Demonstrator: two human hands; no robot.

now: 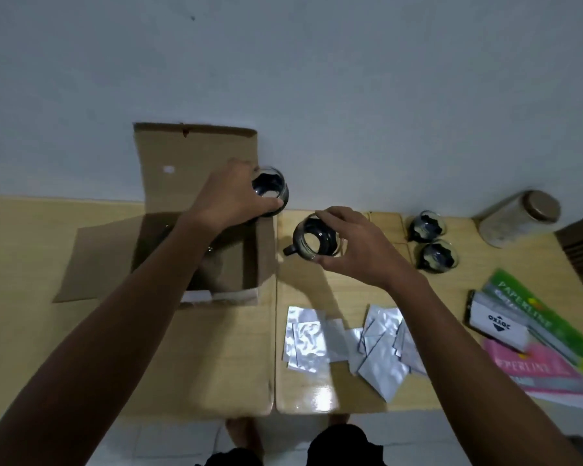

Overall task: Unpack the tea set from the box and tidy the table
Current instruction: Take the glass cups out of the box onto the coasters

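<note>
Hands both loaded. Left hand (231, 193) grips a glass cup (269, 190) from above, over the far right corner of the open cardboard box (196, 230). Right hand (354, 248) pinches a second handled glass cup (313, 242) by its rim, above the table (216, 364). Two more cups (433, 242) stand right of the right hand; foil sachets (347, 341) lie beneath its forearm.

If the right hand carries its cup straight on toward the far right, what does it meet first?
Probably the two cups already standing near the wall; the right hand with its cup points roughly at them, though depth is unclear.
</note>
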